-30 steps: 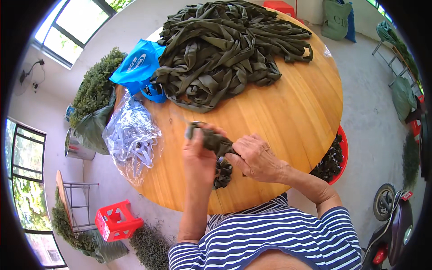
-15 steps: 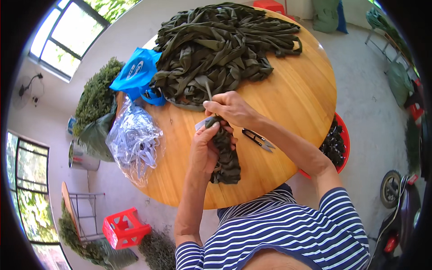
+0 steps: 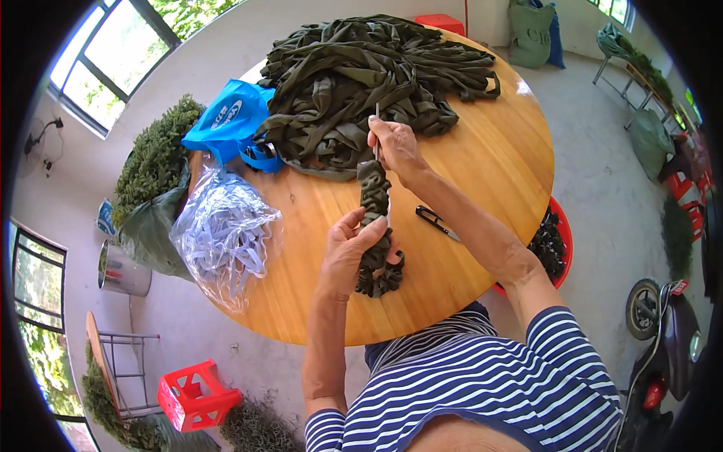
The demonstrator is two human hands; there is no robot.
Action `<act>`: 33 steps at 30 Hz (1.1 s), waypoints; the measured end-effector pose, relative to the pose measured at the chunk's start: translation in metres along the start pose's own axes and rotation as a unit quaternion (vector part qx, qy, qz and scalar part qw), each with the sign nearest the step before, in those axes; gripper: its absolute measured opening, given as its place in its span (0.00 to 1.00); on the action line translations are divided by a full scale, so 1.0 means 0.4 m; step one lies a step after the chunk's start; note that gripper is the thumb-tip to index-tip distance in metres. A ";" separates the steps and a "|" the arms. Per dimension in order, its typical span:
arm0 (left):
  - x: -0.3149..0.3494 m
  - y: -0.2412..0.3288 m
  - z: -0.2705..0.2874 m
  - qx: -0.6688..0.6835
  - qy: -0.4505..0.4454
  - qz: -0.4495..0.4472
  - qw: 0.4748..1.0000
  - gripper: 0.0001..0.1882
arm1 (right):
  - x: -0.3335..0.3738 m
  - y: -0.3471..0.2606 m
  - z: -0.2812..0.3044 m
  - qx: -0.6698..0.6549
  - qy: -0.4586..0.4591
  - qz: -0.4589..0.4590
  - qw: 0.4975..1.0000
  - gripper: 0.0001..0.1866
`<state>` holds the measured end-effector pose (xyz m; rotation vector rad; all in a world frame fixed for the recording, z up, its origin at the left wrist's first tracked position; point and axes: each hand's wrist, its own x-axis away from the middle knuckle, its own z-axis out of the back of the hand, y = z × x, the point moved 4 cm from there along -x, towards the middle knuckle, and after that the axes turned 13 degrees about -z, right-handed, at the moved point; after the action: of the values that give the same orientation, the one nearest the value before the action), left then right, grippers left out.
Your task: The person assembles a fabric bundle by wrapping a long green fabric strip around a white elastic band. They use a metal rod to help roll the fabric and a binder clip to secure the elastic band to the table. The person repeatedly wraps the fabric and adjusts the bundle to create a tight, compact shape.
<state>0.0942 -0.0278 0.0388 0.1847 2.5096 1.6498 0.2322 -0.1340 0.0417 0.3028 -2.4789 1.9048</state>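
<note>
Over the near part of the round wooden table (image 3: 497,181), my right hand (image 3: 400,147) pinches a thin metallic rod (image 3: 377,113) near its upper end. Below that hand, the rod's lower end runs into a bunched dark green fabric tube (image 3: 373,188). My left hand (image 3: 351,247) is closed round the tube's middle, thumb in front and fingers partly hidden behind. The tube's lower end is crumpled in a loop beneath my left hand. A pale strip shows along its right edge. Black-handled thread snips (image 3: 435,221) lie beside my right forearm, which partly covers their blades.
Across the table's far side spreads a big heap of dark green fabric strips (image 3: 354,90). A blue bag (image 3: 226,124) and a clear plastic bag of pale elastic bands (image 3: 230,233) sit at the left. Under the right edge stands a red basin (image 3: 562,260) with dark pieces.
My right hand has moved away from my left, up along the rod. The fabric tube now stretches longer between them. My left hand has come slightly right and lower on the tube.
</note>
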 end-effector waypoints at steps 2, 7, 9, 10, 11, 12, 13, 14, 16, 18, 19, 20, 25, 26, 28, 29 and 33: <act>0.003 -0.004 -0.016 -0.016 0.017 -0.021 1.000 0.16 | -0.037 0.015 0.010 0.053 0.048 0.032 0.997 0.23; 0.008 -0.022 -0.046 -0.059 0.078 -0.066 0.993 0.15 | -0.070 0.027 0.015 0.065 0.089 0.050 0.993 0.23; 0.002 -0.005 -0.043 -0.092 0.085 -0.065 0.990 0.24 | -0.067 0.016 0.025 0.026 0.075 0.037 0.996 0.21; 0.002 0.008 -0.044 -0.136 0.098 -0.101 0.981 0.27 | -0.065 0.014 0.028 0.000 0.071 0.018 0.997 0.20; 0.002 0.020 -0.046 -0.180 0.111 -0.137 0.968 0.31 | -0.061 0.010 0.035 -0.026 0.067 -0.002 0.997 0.19; 0.009 0.036 -0.052 -0.237 0.084 -0.204 0.946 0.39 | -0.053 0.002 0.046 -0.034 0.059 -0.023 0.997 0.19; 0.008 0.039 -0.058 -0.268 0.066 -0.221 0.936 0.40 | -0.048 0.000 0.044 -0.033 0.050 -0.032 0.998 0.19; 0.005 0.041 -0.065 -0.298 0.048 -0.237 0.923 0.40 | -0.044 0.002 0.041 -0.032 0.041 -0.040 0.998 0.19; -0.004 0.051 -0.075 -0.290 0.034 -0.194 0.937 0.39 | -0.014 0.006 0.019 -0.067 -0.029 -0.090 0.993 0.20; -0.026 0.059 -0.047 -0.150 0.038 -0.158 0.975 0.38 | -0.002 0.016 0.003 -0.099 -0.123 -0.102 0.982 0.20; -0.041 0.062 -0.031 -0.077 0.037 -0.137 0.987 0.37 | 0.005 0.013 0.003 -0.105 -0.132 -0.105 0.980 0.21; -0.060 0.067 -0.005 -0.052 0.046 -0.160 0.985 0.31 | -0.006 0.027 0.014 -0.095 -0.130 -0.133 0.978 0.21; -0.110 0.121 0.062 0.042 0.018 -0.078 0.996 0.22 | 0.001 -0.037 0.106 0.364 0.062 0.110 0.923 0.19; -0.105 0.132 0.077 -0.003 0.026 -0.065 0.998 0.22 | 0.035 -0.090 0.088 0.444 0.062 0.072 0.891 0.18; -0.114 0.139 0.063 -0.057 0.015 -0.045 0.997 0.23 | 0.113 -0.174 0.039 0.453 0.007 0.303 0.838 0.24; -0.118 0.141 0.056 -0.085 0.009 -0.034 0.996 0.23 | 0.147 -0.186 0.018 0.447 -0.020 0.412 0.794 0.28; -0.145 0.144 0.022 -0.096 0.021 -0.070 0.993 0.25 | 0.151 -0.142 -0.055 0.559 -0.174 0.308 0.750 0.39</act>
<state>0.1544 -0.0073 0.0908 -0.0447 2.3143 1.8407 0.1788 -0.1360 0.1090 -0.2759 -1.1946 3.7204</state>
